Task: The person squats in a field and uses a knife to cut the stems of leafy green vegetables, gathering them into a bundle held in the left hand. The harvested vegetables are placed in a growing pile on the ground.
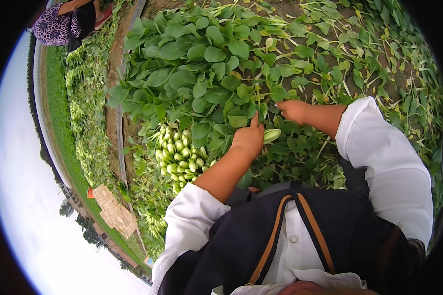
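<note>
My left hand (pixel 248 137) is closed around a cut leafy green (pixel 271 135), whose pale green base sticks out on the right side of the fist; its forefinger points up into the leaves. To the right, my right hand (pixel 292 110) is at the foot of the standing leafy greens (pixel 192 66). Something small and light-coloured shows at its fingertips, too little to name, and the grip on it is partly hidden among leaves. Left of my left forearm lies a pile of cut leafy greens (pixel 179 151), pale bases facing me.
Loose leaves (pixel 317 73) and stalks cover the soil at the right. A narrow strip or hose (pixel 121 147) runs along the bed's left side. Beyond it are more bunches, stacked flat tan crates or boards (pixel 112 210) and, at top left, another person (pixel 59 24) crouching.
</note>
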